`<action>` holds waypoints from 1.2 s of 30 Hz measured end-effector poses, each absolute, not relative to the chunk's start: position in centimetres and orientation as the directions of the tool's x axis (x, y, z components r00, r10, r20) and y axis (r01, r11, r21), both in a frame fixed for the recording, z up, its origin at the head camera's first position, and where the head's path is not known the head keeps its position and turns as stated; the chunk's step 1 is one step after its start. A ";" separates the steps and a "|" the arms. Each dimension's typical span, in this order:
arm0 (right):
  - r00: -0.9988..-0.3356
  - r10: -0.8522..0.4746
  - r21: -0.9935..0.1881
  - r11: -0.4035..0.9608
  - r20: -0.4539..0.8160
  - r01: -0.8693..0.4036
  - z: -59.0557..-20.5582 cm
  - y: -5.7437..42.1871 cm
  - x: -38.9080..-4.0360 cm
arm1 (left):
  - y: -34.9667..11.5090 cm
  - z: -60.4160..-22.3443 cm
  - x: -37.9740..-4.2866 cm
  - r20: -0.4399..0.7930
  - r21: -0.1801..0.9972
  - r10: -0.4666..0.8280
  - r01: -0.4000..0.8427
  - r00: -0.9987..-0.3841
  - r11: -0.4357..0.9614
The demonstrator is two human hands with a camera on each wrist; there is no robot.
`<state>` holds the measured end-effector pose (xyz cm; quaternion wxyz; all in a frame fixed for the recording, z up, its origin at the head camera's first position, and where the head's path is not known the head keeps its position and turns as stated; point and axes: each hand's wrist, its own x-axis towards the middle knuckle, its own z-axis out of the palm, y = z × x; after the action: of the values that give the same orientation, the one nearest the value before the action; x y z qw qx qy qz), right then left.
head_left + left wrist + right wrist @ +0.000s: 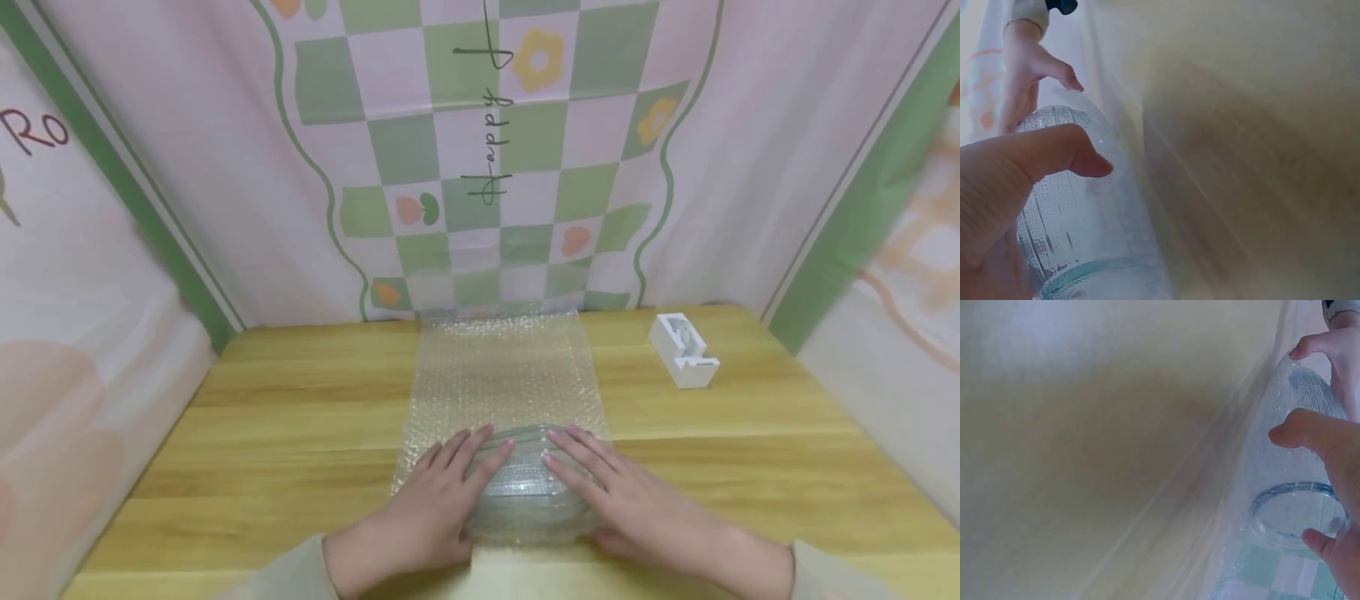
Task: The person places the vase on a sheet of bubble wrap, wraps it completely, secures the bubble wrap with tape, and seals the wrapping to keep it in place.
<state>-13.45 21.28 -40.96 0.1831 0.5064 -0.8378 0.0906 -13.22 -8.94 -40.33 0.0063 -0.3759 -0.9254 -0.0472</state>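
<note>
A clear glass vessel (521,483) with embossed ridges lies on its side, crosswise, at the near end of a strip of bubble wrap (502,375). My left hand (435,500) holds its left end, fingers over the top and thumb on the near side. At the other end, my right hand (637,504) grips it in the same way. A round glass edge (1294,487) shows close to the right hand in the right wrist view. Clear wrap covers the vessel's near side there. The palms hide parts of both ends.
A white tape dispenser (684,354) with a roll in it stands at the back right of the wooden table (300,417). The bubble wrap runs back to the table's far edge, where a checkered curtain (472,142) hangs. Fabric walls border both sides.
</note>
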 end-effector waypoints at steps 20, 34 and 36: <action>-0.426 -0.816 -0.040 0.447 0.392 -0.894 -40.6 22.0 -15.3 | -9.0 -40.7 -13.8 0.107 0.062 0.685 0.693 -0.720 0.718; -0.476 -0.804 -0.034 0.498 0.356 -0.867 -40.0 21.7 -15.8 | -9.7 -39.9 -15.4 0.158 0.132 0.735 0.751 -0.660 0.646; -0.489 -0.796 -0.022 0.516 0.356 -0.856 -39.9 21.5 -15.8 | -9.8 -39.7 -15.6 0.158 0.149 0.734 0.751 -0.660 0.643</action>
<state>-15.82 21.53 -39.92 0.1526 0.4819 -0.8572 0.0985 -15.58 -9.75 -39.66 0.0417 -0.4100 -0.9055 -0.1010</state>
